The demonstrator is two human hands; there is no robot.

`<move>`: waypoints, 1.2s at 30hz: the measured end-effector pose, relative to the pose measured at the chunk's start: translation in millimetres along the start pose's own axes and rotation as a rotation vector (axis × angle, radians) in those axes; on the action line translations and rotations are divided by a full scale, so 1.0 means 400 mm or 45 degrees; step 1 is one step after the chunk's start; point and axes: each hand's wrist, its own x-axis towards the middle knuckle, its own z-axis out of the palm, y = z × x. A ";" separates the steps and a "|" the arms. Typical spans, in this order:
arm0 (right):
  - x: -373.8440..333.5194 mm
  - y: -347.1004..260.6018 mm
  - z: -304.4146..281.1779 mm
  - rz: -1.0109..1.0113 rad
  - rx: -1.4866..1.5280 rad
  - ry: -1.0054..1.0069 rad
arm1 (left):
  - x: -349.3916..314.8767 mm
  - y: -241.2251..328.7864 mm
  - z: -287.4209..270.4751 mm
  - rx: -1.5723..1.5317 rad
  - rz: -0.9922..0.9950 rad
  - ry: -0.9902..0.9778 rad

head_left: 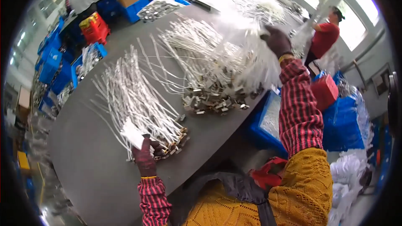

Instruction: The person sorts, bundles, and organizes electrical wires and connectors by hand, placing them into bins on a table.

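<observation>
My left hand (146,157), in a dark glove, is closed at the near end of a spread of white cables (136,92). A flat white piece (133,133), like a label or folded paper, sticks out from its fingers. Small metal-looking connectors (173,142) end the cables beside that hand. My right hand (277,42), also gloved, is raised at the far right of the table. Thin clear plastic film (259,65), smeared by motion, hangs from its closed fingers over a larger cable pile (197,37). That pile's connectors (215,98) are heaped at its near end.
The grey table (92,155) curves to the left. A blue crate (268,119) stands by its right edge, with a red container (324,92) beyond. A person in red (328,33) is at the far right; another in grey (81,0) works far left near a red stool (94,29).
</observation>
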 end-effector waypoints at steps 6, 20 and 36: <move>0.036 0.257 -0.313 0.054 0.302 0.247 | -0.019 -0.003 0.171 -0.140 0.009 -0.079; -0.136 0.519 0.009 -0.041 -0.023 0.159 | -0.065 -0.158 0.380 -0.487 -0.292 -0.124; -0.587 -0.107 0.203 0.381 0.179 0.166 | -0.124 -0.242 0.361 -0.443 -0.513 -0.677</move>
